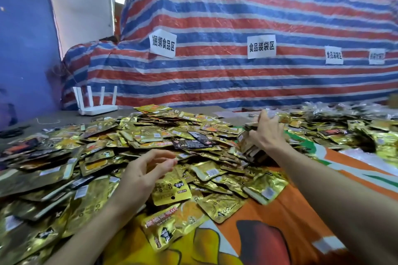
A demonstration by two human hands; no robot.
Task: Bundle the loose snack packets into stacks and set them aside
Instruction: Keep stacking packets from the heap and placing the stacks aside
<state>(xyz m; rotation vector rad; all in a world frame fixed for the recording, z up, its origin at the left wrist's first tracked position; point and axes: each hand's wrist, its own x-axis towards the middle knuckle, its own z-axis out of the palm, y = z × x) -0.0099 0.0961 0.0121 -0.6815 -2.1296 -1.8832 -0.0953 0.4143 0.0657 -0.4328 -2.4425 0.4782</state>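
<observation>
**Presently: right hand on a stack, left hand idle over the heap**

Loose packets [150,135], mostly gold foil with a few dark ones, lie in a broad heap across the bench [64,117] and spill onto an orange and yellow printed sheet [280,211] on the near side. More packets run along the far right of the bench.

The right hand [267,133] reaches out to the right edge of the heap. Its fingers are wrapped over a stack [247,146] of packets, which stands on edge and rests against the heap.

The left hand [146,170] hovers low over the middle of the heap. Its fingers are loosely curled and it holds nothing, with its fingertips just above the packets.

A white router [94,103] with upright antennas sits at the far left of the bench. Behind the bench hangs a red, white and blue striped tarp [237,17] carrying white paper labels [261,46].
</observation>
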